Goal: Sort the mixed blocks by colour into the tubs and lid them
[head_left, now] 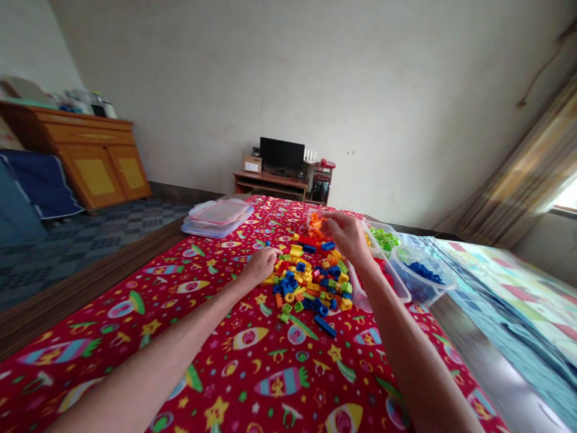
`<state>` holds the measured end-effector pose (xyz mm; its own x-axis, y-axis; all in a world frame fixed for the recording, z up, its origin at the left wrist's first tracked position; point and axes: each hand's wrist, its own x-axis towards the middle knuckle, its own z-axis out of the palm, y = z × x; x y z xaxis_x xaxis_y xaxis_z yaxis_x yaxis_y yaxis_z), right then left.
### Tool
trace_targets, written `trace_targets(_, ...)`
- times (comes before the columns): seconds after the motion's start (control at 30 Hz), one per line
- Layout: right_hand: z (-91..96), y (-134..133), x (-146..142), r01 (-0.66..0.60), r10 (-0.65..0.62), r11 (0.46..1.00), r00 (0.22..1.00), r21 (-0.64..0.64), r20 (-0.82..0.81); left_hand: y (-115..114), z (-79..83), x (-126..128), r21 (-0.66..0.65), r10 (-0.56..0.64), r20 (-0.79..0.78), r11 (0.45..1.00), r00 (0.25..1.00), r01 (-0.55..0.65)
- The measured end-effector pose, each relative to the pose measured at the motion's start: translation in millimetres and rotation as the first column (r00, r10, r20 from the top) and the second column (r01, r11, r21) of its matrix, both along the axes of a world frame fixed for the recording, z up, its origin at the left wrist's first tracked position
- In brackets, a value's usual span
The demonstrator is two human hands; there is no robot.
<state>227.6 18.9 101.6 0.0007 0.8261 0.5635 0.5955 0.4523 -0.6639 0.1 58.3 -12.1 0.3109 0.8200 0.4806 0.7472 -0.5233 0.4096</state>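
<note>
A mixed pile of toy building blocks (311, 282) in yellow, blue, green, orange and red lies on a red patterned cloth (225, 355). At the pile's left edge rests my left hand (262, 266), its fingers curled closed; whatever they may hold is hidden. My right hand (347, 234) is raised beyond the pile, beside a container of orange blocks (315, 224). Its fingers are drawn together, and I cannot make out anything in them. A long blue block (325, 326) lies at the near side of the pile.
Right of the pile stand a clear tub with red blocks (382, 269), a box of green blocks (384, 239) and a round tub of blue blocks (422, 273). Stacked plastic lids (219, 216) lie at the far left of the cloth. A bed (509, 282) adjoins on the right.
</note>
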Motion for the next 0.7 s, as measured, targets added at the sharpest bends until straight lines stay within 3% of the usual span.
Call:
trace_targets(0.13, 9.0, -14, 20, 0.078, -0.079, 0.997, 0.996, 0.025, 0.032, -1, 3.9, 1, -0.034, -0.005, 0.002, 0.999, 1.0, 0.005)
trace_targets(0.23, 11.5, -20, 30, 0.158, -0.152, 0.987, 0.96, -0.007, 0.236, 0, 8.4, 2, -0.099, -0.037, 0.028, 0.994, 0.999, 0.04)
trace_targets(0.33, 4.4, -23, 31, 0.206, -0.119, 0.973, 0.838, -0.107, 0.533, 0, 13.1, 2, -0.174, -0.11, 0.084, 0.977, 0.99, 0.123)
trace_targets(0.43, -11.1, -25, 24, 0.223, -0.073, 0.969, 0.679, -0.11, 0.73, -1, 15.5, 4, -0.2, -0.153, 0.085, 0.965, 0.985, 0.167)
trace_targets(0.53, -29.1, -27, 11, 0.21, -0.046, 0.973, 0.572, -0.092, 0.819, -1, 14.2, 7, -0.193, -0.154, 0.043, 0.968, 0.987, 0.16)
trace_targets(0.7, -46.5, -31, -13, 0.354, -0.019, 0.921, 0.457, -0.162, 0.889, -2, 10.9, 9, -0.111, -0.159, 0.072, 0.98, 0.985, 0.166)
